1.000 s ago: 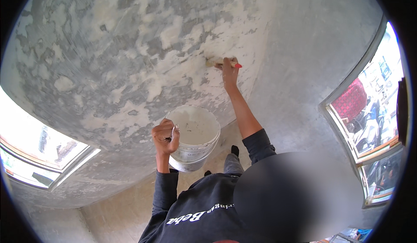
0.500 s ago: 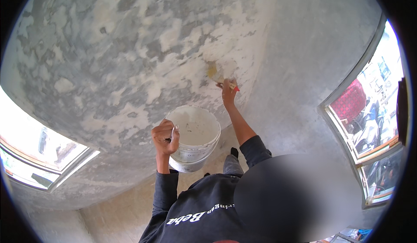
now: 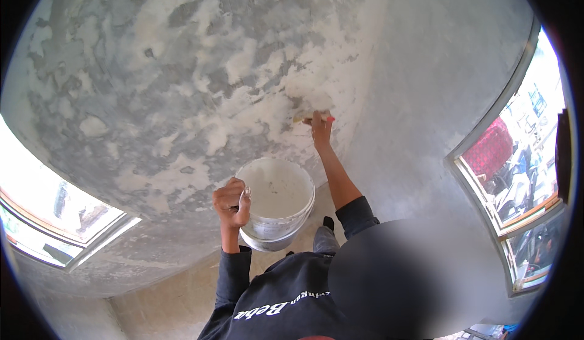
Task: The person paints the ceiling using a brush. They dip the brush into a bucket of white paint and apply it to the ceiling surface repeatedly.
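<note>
My right hand (image 3: 320,132) grips a paintbrush (image 3: 301,120) with a yellowish head and a red handle end. The brush lies close against the patchy grey-and-white wall (image 3: 201,66); finger detail is small, but they are closed round the handle. Lower and to the left, my left hand (image 3: 230,205) is closed at the left rim of a white bucket (image 3: 277,225), thumb upward and smeared white. Whether it grasps the rim itself or a handle cannot be made out. Inside the bucket shows a pale, whitish interior with a few dark specks.
A plainer grey wall (image 3: 420,97) meets the patchy one at a corner on the right. Bright windows stand at the left (image 3: 55,206) and right (image 3: 517,157). Below the bucket runs a brownish floor (image 3: 164,279), with my foot (image 3: 328,222) on it. A dark blur covers the lower right.
The paintbrush has tilted from pointing up and left to nearly level, its head coming down. The bucket has shifted slightly down and right in the picture; my left hand still holds it.
</note>
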`<move>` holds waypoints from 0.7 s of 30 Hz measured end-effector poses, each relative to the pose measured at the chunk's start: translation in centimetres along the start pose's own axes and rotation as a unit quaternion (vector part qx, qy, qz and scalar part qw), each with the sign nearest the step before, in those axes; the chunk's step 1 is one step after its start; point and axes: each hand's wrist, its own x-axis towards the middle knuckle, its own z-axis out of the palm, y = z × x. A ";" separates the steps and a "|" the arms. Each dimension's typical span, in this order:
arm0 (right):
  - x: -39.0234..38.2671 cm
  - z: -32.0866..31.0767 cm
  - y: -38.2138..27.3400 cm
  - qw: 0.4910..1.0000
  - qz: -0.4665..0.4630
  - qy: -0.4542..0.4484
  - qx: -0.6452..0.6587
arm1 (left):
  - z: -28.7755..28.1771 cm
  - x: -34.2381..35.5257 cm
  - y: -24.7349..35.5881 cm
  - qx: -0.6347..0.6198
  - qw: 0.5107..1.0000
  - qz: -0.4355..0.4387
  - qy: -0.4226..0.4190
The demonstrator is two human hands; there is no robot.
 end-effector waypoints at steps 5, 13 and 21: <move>2.5 5.4 -8.5 0.994 -0.062 -0.023 0.087 | -0.6 -0.5 0.1 0.003 1.000 -0.009 0.006; 2.6 6.8 -10.0 0.986 -0.076 -0.004 0.151 | -0.2 0.0 0.6 -0.031 0.999 -0.003 0.011; -2.4 -1.3 -0.7 0.999 0.029 0.035 0.025 | -0.1 0.1 0.6 -0.014 1.000 0.003 -0.005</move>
